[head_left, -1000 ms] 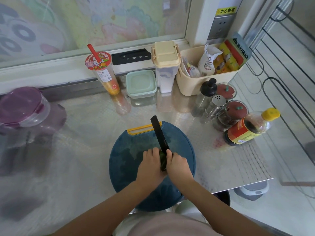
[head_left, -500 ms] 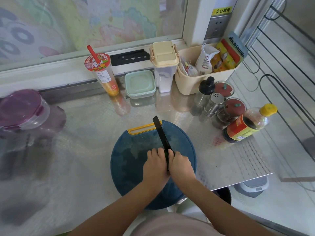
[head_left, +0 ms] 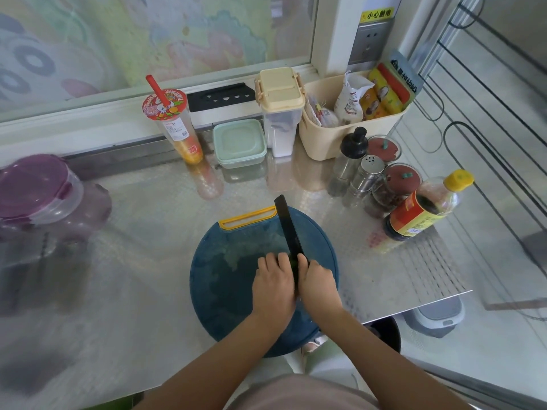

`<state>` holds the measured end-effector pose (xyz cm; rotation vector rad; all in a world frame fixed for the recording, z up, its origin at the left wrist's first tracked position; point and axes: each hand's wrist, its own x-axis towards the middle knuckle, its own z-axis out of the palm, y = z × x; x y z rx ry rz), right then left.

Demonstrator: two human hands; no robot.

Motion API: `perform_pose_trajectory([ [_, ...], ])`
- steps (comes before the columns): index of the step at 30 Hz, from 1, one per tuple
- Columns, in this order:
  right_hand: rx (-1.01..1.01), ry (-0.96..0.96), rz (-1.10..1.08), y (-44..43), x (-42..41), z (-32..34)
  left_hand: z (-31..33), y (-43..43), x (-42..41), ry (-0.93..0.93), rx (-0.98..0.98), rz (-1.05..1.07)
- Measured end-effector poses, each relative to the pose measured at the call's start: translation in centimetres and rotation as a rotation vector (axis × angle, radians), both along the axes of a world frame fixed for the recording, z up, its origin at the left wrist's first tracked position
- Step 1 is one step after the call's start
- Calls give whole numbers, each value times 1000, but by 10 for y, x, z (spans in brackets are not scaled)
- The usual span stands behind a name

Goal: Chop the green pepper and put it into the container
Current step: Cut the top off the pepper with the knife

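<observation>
The green pepper [head_left: 293,262] is held down on the round blue cutting board [head_left: 231,291] by the left hand [head_left: 275,284], fingers curled over it; only a sliver of green is seen. The black knife [head_left: 288,229] is gripped by the right hand [head_left: 319,285], blade laid against the pepper. The mint lidded container [head_left: 239,142] is set well apart, at the counter's [head_left: 133,232] back.

Knife [head_left: 288,232] on green pepper [head_left: 293,263], blue board [head_left: 236,276]

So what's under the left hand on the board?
A sliver of green pepper shows between the left hand and the knife; the rest is hidden beneath that hand.
</observation>
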<state>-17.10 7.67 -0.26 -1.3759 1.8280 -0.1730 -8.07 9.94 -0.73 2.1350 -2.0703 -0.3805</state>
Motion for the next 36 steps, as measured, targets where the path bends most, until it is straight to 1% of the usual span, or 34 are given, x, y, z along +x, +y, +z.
perform_pose_trajectory([
  [2, 11, -79, -6, -1, -4, 2, 4, 1, 5, 39, 61, 23],
  [4, 30, -136, -9, -2, -7, 4, 5, 1, 14, 93, 128, -5],
  [7, 7, -191, -8, 0, -8, 8, 8, -2, 28, 266, 222, -29],
  [9, 6, -226, -44, 0, -7, 6, 9, -3, 32, 319, 230, -44],
  [14, 4, -204, -84, 4, -3, 0, 3, 1, 34, 311, 170, -38],
  [18, 11, -188, -89, 2, -2, 0, 1, 1, 35, 351, 156, -36],
  [22, -13, -81, -5, 4, -8, -7, 2, 4, 47, 426, 164, -53],
  [23, -8, -82, -6, 5, -10, -9, 2, 4, 49, 445, 168, -52],
  [32, -45, -275, -56, -1, -16, -3, -3, 10, 66, 570, 200, -54],
  [36, -87, -306, -25, -3, -20, 2, -3, 13, 76, 579, 240, -16],
])
